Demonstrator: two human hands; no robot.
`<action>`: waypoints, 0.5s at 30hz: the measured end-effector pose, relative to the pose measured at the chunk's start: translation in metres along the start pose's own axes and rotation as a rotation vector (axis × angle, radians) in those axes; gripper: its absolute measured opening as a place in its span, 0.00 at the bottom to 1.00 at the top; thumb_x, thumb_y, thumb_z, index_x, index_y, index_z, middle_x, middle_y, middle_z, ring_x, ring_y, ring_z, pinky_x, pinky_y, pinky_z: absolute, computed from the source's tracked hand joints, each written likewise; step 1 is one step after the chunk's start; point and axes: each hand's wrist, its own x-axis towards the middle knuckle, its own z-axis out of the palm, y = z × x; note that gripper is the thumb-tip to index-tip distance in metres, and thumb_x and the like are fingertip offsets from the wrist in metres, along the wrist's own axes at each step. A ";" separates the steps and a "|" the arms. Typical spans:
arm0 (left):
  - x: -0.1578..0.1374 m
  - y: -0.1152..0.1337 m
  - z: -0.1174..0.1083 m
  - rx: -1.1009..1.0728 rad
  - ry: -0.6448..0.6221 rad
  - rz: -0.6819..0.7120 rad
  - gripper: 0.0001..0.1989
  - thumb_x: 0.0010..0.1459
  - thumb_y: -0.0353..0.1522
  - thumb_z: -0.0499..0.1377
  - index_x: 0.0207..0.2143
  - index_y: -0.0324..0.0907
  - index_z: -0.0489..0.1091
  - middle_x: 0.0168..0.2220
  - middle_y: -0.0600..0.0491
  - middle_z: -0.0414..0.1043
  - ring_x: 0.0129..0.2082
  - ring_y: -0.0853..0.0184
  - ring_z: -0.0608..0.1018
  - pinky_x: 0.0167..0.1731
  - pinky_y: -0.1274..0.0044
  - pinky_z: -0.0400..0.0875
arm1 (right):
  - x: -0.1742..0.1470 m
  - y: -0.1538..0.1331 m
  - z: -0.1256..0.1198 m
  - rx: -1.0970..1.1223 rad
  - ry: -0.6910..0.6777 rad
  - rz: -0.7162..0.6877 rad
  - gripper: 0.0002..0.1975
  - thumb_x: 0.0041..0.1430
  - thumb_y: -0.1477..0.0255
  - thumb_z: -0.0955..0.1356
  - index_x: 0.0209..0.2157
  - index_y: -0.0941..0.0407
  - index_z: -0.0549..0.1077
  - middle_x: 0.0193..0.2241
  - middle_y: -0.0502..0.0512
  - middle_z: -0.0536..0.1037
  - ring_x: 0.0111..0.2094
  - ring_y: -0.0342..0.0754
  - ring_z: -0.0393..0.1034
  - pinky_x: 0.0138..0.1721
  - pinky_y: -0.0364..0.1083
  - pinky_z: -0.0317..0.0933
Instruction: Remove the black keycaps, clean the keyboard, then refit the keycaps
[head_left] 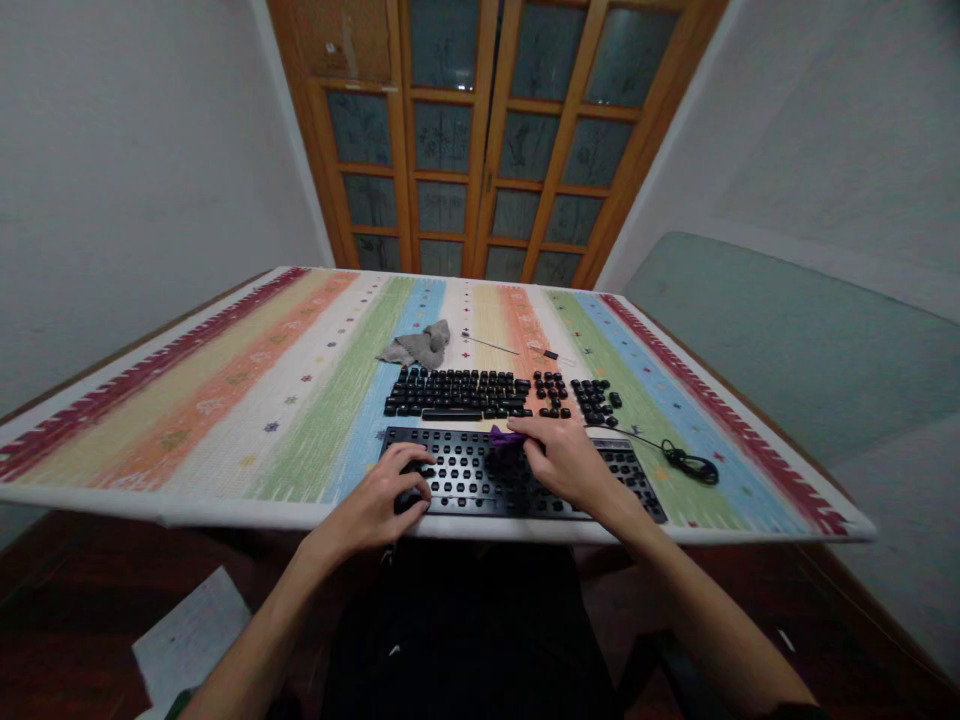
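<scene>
A black keyboard base [454,470] with its keycaps off lies along the table's front edge, rows of bare switches facing up. My left hand [386,495] rests on its left end, fingers apart and slightly bent, steadying it from above. Over the middle of the base, my right hand [562,455] is closed on a purple cloth [507,437], which touches or nearly touches the switches; the fingertips' exact contact is hidden. Just behind the base, the removed black keycaps [465,388] stand in keyboard order, with the long space bar [451,415] in front.
A crumpled grey cloth [420,345] lies behind the keycaps. Near it are a thin rod-like tool [491,344] and a small wire puller with a black handle [550,355]. The coiled black cable [690,464] lies to the right on the striped tablecloth [300,400].
</scene>
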 end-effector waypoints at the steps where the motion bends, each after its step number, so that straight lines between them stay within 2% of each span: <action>1: -0.002 0.001 0.000 -0.004 0.004 0.004 0.05 0.58 0.27 0.58 0.31 0.42 0.73 0.52 0.47 0.68 0.57 0.56 0.65 0.57 0.59 0.65 | 0.001 -0.001 0.001 0.006 0.000 -0.003 0.18 0.55 0.82 0.62 0.39 0.57 0.80 0.39 0.56 0.83 0.40 0.50 0.78 0.47 0.47 0.69; 6: -0.009 0.005 -0.001 0.001 0.026 0.012 0.05 0.58 0.28 0.59 0.32 0.43 0.75 0.52 0.47 0.70 0.58 0.55 0.65 0.58 0.57 0.65 | 0.008 -0.009 0.011 0.056 -0.009 -0.037 0.18 0.55 0.83 0.62 0.40 0.57 0.80 0.40 0.55 0.83 0.41 0.50 0.78 0.47 0.46 0.69; 8: -0.013 0.000 -0.004 0.004 0.061 0.008 0.06 0.58 0.30 0.59 0.37 0.43 0.75 0.52 0.47 0.70 0.58 0.55 0.66 0.59 0.56 0.64 | 0.013 -0.016 0.018 0.085 -0.001 -0.068 0.18 0.55 0.83 0.62 0.41 0.57 0.80 0.41 0.55 0.83 0.42 0.50 0.78 0.48 0.47 0.69; 10: -0.018 -0.008 -0.008 0.017 0.101 -0.016 0.16 0.56 0.33 0.62 0.48 0.44 0.71 0.55 0.45 0.68 0.60 0.54 0.65 0.61 0.55 0.62 | 0.018 -0.026 0.028 0.120 0.026 -0.115 0.18 0.56 0.83 0.62 0.43 0.57 0.79 0.43 0.56 0.82 0.44 0.50 0.77 0.50 0.48 0.69; 12: -0.023 -0.019 -0.011 0.033 0.114 -0.060 0.32 0.52 0.37 0.66 0.59 0.44 0.62 0.60 0.43 0.63 0.63 0.50 0.63 0.62 0.54 0.59 | 0.022 -0.040 0.042 0.155 0.073 -0.185 0.19 0.57 0.83 0.62 0.46 0.59 0.77 0.46 0.59 0.81 0.47 0.50 0.76 0.52 0.49 0.68; 15: -0.029 -0.035 -0.013 0.040 0.078 -0.126 0.52 0.46 0.42 0.70 0.67 0.44 0.47 0.66 0.39 0.52 0.66 0.45 0.57 0.63 0.51 0.55 | 0.024 -0.063 0.067 0.169 0.091 -0.339 0.18 0.60 0.82 0.62 0.50 0.63 0.74 0.51 0.64 0.77 0.52 0.50 0.73 0.55 0.49 0.67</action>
